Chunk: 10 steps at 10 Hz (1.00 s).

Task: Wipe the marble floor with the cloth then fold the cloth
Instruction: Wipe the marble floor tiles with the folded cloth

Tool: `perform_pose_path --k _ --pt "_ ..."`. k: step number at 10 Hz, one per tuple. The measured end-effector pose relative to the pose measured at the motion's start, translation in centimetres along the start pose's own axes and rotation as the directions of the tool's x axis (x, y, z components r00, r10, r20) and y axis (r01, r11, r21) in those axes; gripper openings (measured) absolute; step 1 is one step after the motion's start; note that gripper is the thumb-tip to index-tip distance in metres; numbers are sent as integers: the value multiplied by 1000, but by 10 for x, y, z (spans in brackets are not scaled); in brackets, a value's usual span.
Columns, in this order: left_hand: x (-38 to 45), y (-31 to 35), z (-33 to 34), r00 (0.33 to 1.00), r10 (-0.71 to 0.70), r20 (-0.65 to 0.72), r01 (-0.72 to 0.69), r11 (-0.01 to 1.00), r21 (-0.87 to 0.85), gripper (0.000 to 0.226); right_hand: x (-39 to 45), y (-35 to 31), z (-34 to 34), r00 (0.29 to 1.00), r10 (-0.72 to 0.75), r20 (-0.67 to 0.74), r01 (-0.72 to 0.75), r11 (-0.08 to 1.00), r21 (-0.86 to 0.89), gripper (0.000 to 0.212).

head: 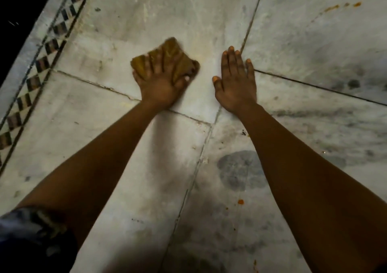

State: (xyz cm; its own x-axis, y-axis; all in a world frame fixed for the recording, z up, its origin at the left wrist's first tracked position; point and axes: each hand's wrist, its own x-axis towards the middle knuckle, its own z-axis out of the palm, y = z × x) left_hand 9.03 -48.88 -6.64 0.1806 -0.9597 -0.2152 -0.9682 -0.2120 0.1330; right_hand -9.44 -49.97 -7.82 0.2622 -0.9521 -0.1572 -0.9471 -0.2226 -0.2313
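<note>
Head view, fingers first: my left hand (159, 84) lies palm down on the cloth (169, 60), fingers spread and extended across it, thumb at its right edge; the hand presses the cloth flat rather than clenching it. The cloth is a mustard-brown, bunched pad on the marble floor (188, 17), its outline blurred, with corners projecting beyond my fingertips on the far side and to both sides. My right hand (235, 82) rests flat on the floor just beside it, fingers straight and together, thumb out to the left, holding nothing; a strip of bare marble separates the two hands.

Edges: the cloth sits on a pale slab just beyond a cracked grout joint (98, 85) that passes under my left wrist. My right fingertips reach a second joint (252, 19) running away from me. To the left, well apart from the cloth, a patterned inlay border (39, 65) runs diagonally, with a dark edge (18, 21) beyond it. Open marble extends ahead of the cloth and between it and the border.

Surroundings: orange spots (343, 5) lie far right, another orange spot (240, 202) near my right forearm, and a grey round patch (240, 170) between my forearms. Dark smudges (354, 84) mark the right-hand slabs
</note>
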Motion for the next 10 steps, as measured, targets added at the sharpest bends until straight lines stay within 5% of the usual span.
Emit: perform_pose_path --k 1,2,3,4,6,7,9,10 --pt "44 -4 -10 989 -148 -11 146 986 -86 67 0 0 1 1000 4 -9 -4 1000 -5 62" --pt "34 9 -4 995 -101 -28 99 993 -60 65 0 0 2 1000 -1 -11 1 1000 -3 62" --pt "-24 -1 11 979 195 -50 -194 981 33 67 0 -1 0 1000 -2 -7 2 1000 -10 62" --pt "-48 -44 4 971 238 -24 -236 969 70 72 0 -2 -1 1000 -1 19 1 1000 -8 67" --pt "71 -97 -27 974 -220 -46 220 976 -10 72 0 -2 3 1000 4 -24 -4 1000 4 71" --pt "126 -73 -39 968 -244 -55 243 970 -18 72 1 -1 6 999 10 -51 -10 1000 -1 70" --pt "95 21 -7 988 141 -57 -134 984 113 80 2 0 10 996 -5 -85 6 1000 7 78" --pt "36 7 -3 947 322 -20 -319 944 89 75 1 1 8 997 -14 -71 14 1000 6 79"
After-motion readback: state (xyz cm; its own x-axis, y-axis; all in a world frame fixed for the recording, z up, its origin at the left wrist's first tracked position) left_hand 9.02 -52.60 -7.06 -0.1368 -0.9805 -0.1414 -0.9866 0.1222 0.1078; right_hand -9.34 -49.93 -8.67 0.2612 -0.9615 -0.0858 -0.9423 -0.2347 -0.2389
